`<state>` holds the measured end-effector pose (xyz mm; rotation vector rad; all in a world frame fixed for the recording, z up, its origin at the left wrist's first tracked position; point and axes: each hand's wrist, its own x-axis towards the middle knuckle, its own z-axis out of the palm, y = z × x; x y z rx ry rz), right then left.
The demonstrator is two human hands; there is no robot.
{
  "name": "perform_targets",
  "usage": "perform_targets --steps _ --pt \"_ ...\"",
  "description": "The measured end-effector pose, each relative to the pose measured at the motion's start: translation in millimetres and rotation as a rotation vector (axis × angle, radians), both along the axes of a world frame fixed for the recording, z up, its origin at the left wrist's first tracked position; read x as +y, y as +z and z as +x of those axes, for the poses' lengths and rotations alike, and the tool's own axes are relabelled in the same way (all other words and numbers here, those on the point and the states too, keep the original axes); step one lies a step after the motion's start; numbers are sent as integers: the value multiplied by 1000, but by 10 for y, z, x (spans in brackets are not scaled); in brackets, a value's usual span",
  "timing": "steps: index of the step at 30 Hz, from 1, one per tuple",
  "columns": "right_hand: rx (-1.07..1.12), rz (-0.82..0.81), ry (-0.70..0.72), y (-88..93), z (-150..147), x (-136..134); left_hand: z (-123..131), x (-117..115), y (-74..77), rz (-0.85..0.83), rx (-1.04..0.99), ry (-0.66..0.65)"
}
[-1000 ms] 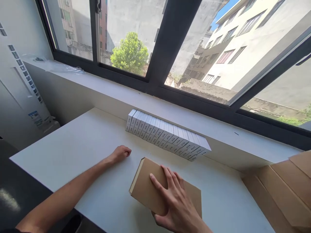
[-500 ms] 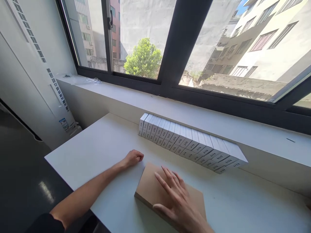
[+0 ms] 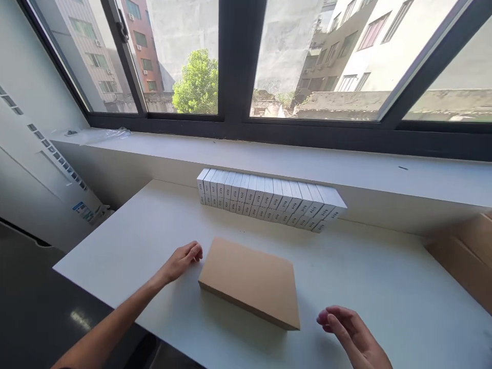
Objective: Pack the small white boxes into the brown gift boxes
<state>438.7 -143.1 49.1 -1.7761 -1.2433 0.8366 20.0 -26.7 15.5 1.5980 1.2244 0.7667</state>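
Observation:
A flat brown cardboard box (image 3: 249, 282) lies on the white table in front of me. Just left of it, my left hand (image 3: 186, 257) rests on the tabletop in a loose fist, with nothing visible in it. My right hand (image 3: 353, 335) is to the right of the box, apart from it. Its fingers are curled and the thumb is close to the fingertips; no object shows between them. Behind the box stands a long row of slim white boxes (image 3: 269, 197), two layers high, with small dark print on their ends.
The white table (image 3: 126, 241) meets a low wall under the windowsill (image 3: 269, 154). A larger cardboard carton (image 3: 461, 261) stands at the right edge. Clear plastic (image 3: 111, 134) lies on the sill at left, near a white appliance (image 3: 42, 189).
My right hand has lifted off the cardboard box and moved right, its spread fingers now curled. My left hand remains a fist beside the box. The view has turned right, bringing the carton into sight.

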Motion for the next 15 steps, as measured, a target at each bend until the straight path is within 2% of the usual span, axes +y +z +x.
perform_targets --steps 5,9,15 --pt "51 -80 238 134 -399 192 218 -212 172 -108 64 -86" --pt "66 -144 253 214 -632 310 298 -223 333 -164 22 -58" --pt "316 -242 309 335 -634 216 208 -396 642 -311 -261 -149"
